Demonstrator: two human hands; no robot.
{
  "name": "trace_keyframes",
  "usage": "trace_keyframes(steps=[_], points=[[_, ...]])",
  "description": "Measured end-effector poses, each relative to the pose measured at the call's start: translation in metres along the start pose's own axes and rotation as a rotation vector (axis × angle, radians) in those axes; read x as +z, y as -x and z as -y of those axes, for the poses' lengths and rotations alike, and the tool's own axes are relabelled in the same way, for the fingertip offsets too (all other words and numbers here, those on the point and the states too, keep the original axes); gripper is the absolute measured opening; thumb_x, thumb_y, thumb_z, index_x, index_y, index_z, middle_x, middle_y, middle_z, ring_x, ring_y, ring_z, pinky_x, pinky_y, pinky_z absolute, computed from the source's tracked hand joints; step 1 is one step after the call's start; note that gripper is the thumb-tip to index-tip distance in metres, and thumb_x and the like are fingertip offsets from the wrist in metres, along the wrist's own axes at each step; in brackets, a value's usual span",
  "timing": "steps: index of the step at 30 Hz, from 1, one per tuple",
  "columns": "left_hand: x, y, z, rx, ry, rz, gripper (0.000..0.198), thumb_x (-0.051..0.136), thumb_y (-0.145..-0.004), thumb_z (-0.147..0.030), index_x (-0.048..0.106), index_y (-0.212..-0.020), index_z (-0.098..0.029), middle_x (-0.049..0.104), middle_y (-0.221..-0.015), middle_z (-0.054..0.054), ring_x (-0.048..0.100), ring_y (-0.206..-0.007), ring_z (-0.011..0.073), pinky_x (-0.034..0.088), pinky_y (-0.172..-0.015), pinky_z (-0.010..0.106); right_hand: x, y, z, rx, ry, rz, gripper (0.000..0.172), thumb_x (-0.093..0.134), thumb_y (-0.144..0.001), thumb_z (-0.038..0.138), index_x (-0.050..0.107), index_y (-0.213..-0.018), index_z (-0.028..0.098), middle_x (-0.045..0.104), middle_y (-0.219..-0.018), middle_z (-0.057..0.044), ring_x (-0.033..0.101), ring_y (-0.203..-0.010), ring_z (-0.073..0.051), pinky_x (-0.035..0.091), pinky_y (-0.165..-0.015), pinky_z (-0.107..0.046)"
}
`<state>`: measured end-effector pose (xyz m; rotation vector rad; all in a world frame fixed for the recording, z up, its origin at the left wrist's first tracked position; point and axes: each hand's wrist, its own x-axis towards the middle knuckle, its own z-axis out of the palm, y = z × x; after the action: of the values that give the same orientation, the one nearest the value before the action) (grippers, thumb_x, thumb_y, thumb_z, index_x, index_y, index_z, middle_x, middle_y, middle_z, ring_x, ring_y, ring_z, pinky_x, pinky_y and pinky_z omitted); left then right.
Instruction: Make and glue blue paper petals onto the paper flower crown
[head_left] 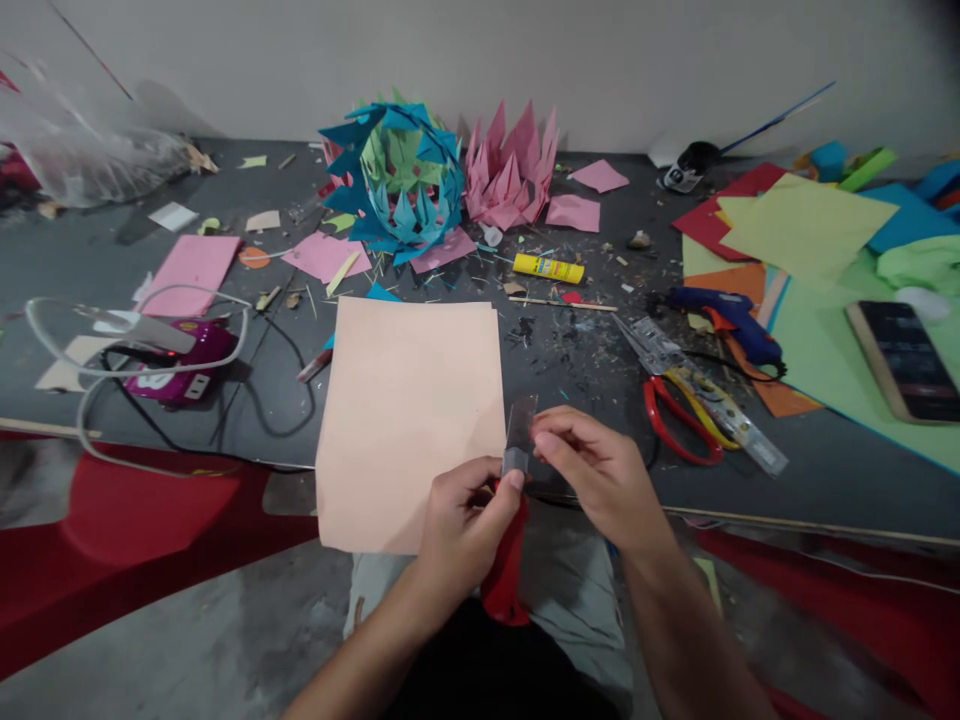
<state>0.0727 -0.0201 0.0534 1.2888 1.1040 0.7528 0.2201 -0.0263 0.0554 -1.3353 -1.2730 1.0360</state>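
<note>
Near the front edge of the table, my left hand (472,510) is closed round a red-handled tool (508,560) whose flat, greyish blade or sleeve (520,430) points up and away. The fingertips of my right hand (589,465) are pinched together at the right side of that flat piece; whether they grip its edge or something small is too fine to tell. Left of my hands lies a peach paper sheet (412,410), its lower edge jutting over the table's front edge.
Scissors (682,420), a blue glue gun (731,320), coloured papers (810,225) and a phone (907,360) lie right. Folded paper rings (409,185), (514,180) and a glue stick (548,268) are behind. A purple power socket (184,362) with cables sits left.
</note>
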Motion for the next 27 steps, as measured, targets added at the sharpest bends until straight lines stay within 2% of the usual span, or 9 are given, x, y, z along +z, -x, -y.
trace_keyframes(steps=[6,11,15,17,20,24,27], points=[[0.001,0.0,0.002,0.026,-0.01,0.008,0.027,0.05,-0.083,-0.032,0.056,-0.064,-0.013,0.045,-0.053,-0.003,0.038,-0.046,0.006,0.03,-0.044,0.017,0.004,0.0,0.002,-0.04,0.082,-0.009,0.017,0.049,-0.088,0.027,0.056,-0.074,0.02,0.055,-0.077,0.0,0.053,-0.071,-0.012,0.042,-0.063,-0.023],[0.0,0.0,0.003,-0.114,0.203,0.021,0.029,0.052,-0.083,-0.039,0.057,-0.07,-0.013,0.051,-0.059,-0.001,0.044,-0.051,0.0075,0.036,-0.047,0.017,0.004,0.0,-0.005,0.009,-0.032,-0.202,0.018,0.043,-0.091,0.03,0.053,-0.079,0.02,0.05,-0.067,0.002,0.049,-0.061,-0.011,0.042,-0.059,-0.024],[0.0,-0.001,0.003,-0.312,0.604,0.134,0.032,0.05,-0.083,-0.048,0.052,-0.078,-0.016,0.047,-0.059,-0.003,0.043,-0.047,0.0068,0.038,-0.043,0.016,0.004,0.001,-0.01,0.046,-0.167,-0.291,0.025,0.038,-0.092,0.033,0.049,-0.074,0.02,0.049,-0.066,0.002,0.048,-0.056,-0.011,0.04,-0.053,-0.024],[0.0,-0.002,0.003,-0.354,0.812,0.204,0.036,0.051,-0.081,-0.053,0.049,-0.076,-0.017,0.04,-0.058,-0.005,0.038,-0.045,0.0057,0.037,-0.039,0.014,0.005,0.002,-0.011,0.041,-0.152,-0.302,0.028,0.038,-0.092,0.032,0.049,-0.07,0.02,0.049,-0.064,0.002,0.047,-0.056,-0.01,0.039,-0.052,-0.024],[-0.001,-0.002,0.002,-0.325,0.999,0.331,0.036,0.057,-0.077,-0.052,0.045,-0.075,-0.018,0.038,-0.061,-0.006,0.03,-0.043,0.0037,0.034,-0.033,0.01,0.007,0.002,-0.01,0.005,-0.108,-0.322,0.029,0.042,-0.091,0.031,0.053,-0.067,0.019,0.051,-0.064,0.002,0.047,-0.056,-0.009,0.04,-0.053,-0.023],[-0.001,-0.002,0.002,-0.272,1.067,0.456,0.028,0.047,-0.085,-0.043,0.044,-0.074,-0.017,0.041,-0.061,-0.005,0.028,-0.039,0.0029,0.034,-0.029,0.01,0.009,0.001,-0.007,-0.017,-0.15,-0.347,0.004,0.059,-0.082,0.025,0.057,-0.083,0.022,0.061,-0.084,0.001,0.054,-0.063,-0.009,0.045,-0.057,-0.022],[0.0,0.0,0.002,-0.243,1.093,0.523,0.033,0.039,-0.088,-0.045,0.045,-0.074,-0.017,0.041,-0.058,-0.004,0.031,-0.038,0.0032,0.037,-0.029,0.011,0.009,0.002,-0.005,0.017,-0.138,-0.292,0.012,0.061,-0.08,0.026,0.058,-0.091,0.023,0.063,-0.089,-0.001,0.057,-0.068,-0.01,0.048,-0.061,-0.023]])
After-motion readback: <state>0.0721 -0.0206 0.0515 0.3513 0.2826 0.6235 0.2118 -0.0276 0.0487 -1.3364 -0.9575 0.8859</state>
